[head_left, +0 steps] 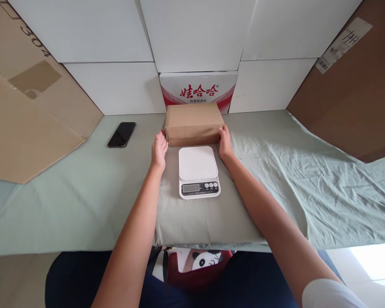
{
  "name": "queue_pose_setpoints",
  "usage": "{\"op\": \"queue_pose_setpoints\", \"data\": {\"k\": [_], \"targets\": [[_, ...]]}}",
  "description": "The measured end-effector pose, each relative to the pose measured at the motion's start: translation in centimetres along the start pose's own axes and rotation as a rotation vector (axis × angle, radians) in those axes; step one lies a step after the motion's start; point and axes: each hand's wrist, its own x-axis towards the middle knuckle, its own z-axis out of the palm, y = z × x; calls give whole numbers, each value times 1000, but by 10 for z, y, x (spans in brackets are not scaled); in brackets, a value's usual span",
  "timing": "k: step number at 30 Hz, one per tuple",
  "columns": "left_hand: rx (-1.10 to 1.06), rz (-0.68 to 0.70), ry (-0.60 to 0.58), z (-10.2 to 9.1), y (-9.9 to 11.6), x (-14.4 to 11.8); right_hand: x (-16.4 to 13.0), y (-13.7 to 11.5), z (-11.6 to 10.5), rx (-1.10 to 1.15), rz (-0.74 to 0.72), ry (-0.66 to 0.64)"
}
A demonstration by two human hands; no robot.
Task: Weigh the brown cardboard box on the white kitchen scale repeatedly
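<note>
left hand grip: left hand (159, 150) is pressed flat against the left end of the brown parcel (193, 123), fingers pointing forward and up, palm on the side wall; not curled under it.
right hand grip: right hand (225, 142) mirrors it on the right end, thumb up along the near corner; together the two hands clasp the parcel between them.
parcel position: on the green cloth (276, 179), just behind the kitchen scale (199, 171), near edge close to the scale's back edge; I cannot tell whether it is lifted off the cloth yet.
parcel look: taped cardboard, long side across the view, upright and flat.
scale: white, empty platform, display and buttons face the person; sits on a raised padded part of the cloth, so it may rock.
doing it well: judgement, squeeze evenly from both ends, keep the parcel level, keep wrists clear of the platform and buttons.
risk: judgement, with flat palms only the parcel could slip if pressure drops; it looks wider than the platform, so it needs centring.
around: black phone (122, 134) well to the left on the cloth; red-and-white carton (199, 87) right behind the parcel; white boxes (115, 85) stacked at the back; cardboard sheets (25, 115) on both sides.
</note>
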Motion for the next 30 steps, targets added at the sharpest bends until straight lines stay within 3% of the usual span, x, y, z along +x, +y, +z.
{"op": "queue_pose_setpoints", "data": {"k": [14,30], "targets": [[16,12,-11,6,6,-14,-8,-19,5,-18,4,-23],[25,52,-2,7,4,-4,-8,-20,8,-52,-13,-54]]}}
